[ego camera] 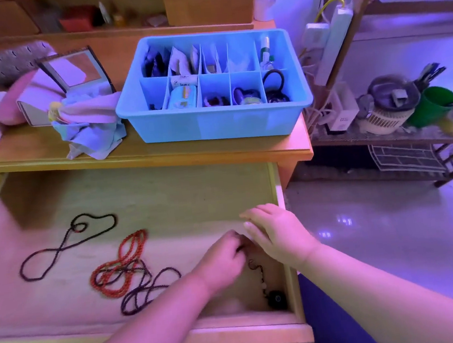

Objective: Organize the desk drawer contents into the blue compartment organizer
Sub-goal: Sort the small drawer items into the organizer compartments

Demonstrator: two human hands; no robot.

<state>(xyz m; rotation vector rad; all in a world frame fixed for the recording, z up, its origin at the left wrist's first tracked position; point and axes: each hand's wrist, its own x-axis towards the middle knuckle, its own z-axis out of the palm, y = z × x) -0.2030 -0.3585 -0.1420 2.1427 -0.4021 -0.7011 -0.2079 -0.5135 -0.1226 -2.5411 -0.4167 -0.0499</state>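
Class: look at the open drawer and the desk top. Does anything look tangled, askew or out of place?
Yes. In the drawer, the orange bead necklace and a dark bead string lie knotted together, unlike the separate dark necklace. On the desk, crumpled cloth droops over the edge.

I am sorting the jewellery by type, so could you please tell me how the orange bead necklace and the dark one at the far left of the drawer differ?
The orange bead necklace is bunched, tangled with another dark strand; the far-left dark necklace lies alone in a spread figure-eight. Its beads look finer. Both rest on the drawer floor, untouched by the hands.
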